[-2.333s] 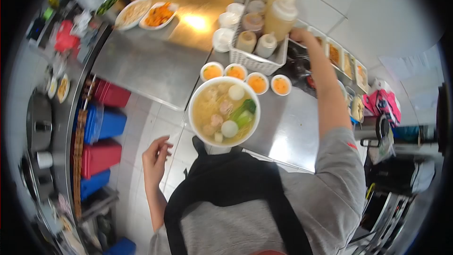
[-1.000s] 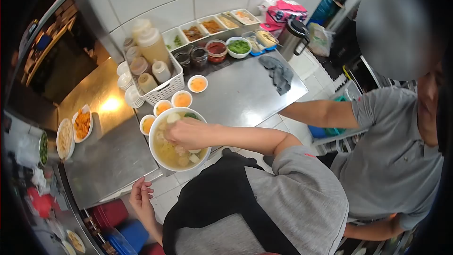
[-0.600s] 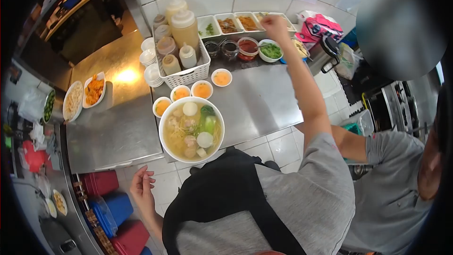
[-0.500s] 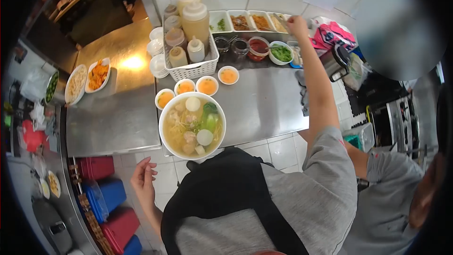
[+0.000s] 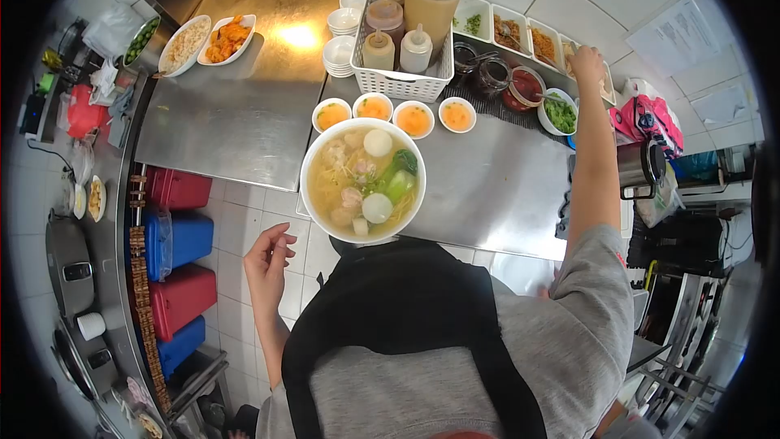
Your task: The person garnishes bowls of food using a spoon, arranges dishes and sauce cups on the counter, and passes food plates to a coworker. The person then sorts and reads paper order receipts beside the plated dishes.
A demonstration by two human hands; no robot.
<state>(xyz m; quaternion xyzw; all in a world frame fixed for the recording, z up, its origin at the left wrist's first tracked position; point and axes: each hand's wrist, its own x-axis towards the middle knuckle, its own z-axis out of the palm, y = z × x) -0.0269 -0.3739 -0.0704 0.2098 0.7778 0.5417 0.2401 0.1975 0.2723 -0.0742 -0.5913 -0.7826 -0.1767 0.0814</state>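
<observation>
A large white bowl (image 5: 363,180) of noodle soup with pale balls and green leaves sits at the counter's front edge. My left hand (image 5: 268,258) hangs in the air left of and below it, fingers loosely curled and apart, holding nothing. My right hand (image 5: 587,63) reaches over the row of white trays (image 5: 543,44) at the back, its fingers closed at the pale-food tray; what they grip is hidden. Nearby are a red sauce jar (image 5: 522,88) and a bowl of chopped greens (image 5: 558,112). Behind the soup stand several small cups of orange sauce (image 5: 413,119).
A white basket (image 5: 401,83) of squeeze bottles stands at the back. Two dishes of food (image 5: 227,39) sit on the left counter. Red and blue bins (image 5: 185,245) are below it. A metal jug (image 5: 641,169) is at the right.
The view has turned, so the counter items sit further right. The co-worker at the right has mostly left the view. My right hand remains over the trays.
</observation>
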